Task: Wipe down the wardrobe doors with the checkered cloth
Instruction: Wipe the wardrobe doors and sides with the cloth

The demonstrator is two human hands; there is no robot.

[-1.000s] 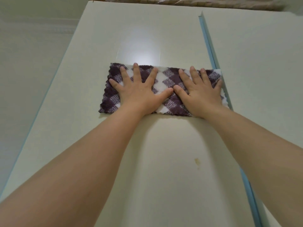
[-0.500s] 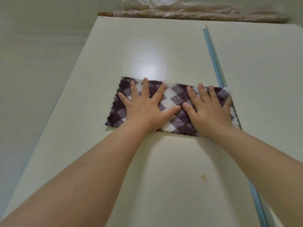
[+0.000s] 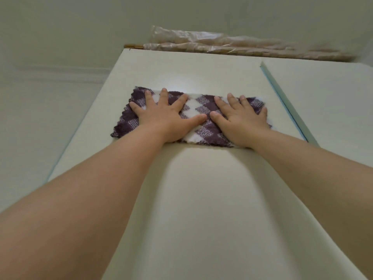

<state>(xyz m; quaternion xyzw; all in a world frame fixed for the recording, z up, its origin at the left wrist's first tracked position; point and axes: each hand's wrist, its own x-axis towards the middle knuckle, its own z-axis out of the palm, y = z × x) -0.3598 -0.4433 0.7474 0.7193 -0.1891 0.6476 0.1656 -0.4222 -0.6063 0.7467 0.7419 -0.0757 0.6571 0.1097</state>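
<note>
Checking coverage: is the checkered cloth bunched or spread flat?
Spread flat: checkered cloth lies rectangular on the wardrobe door under left hand, right hand.

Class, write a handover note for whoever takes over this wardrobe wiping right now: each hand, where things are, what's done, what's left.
Left hand: flat, fingers spread, pressing the left half of the checkered cloth.
Right hand: flat, pressing its right half, beside the blue door edge.
The cloth lies spread flat, high on the left door.
Done: cannot tell how much is wiped.
Left: probably the lower part of this door, then the right door.
</note>
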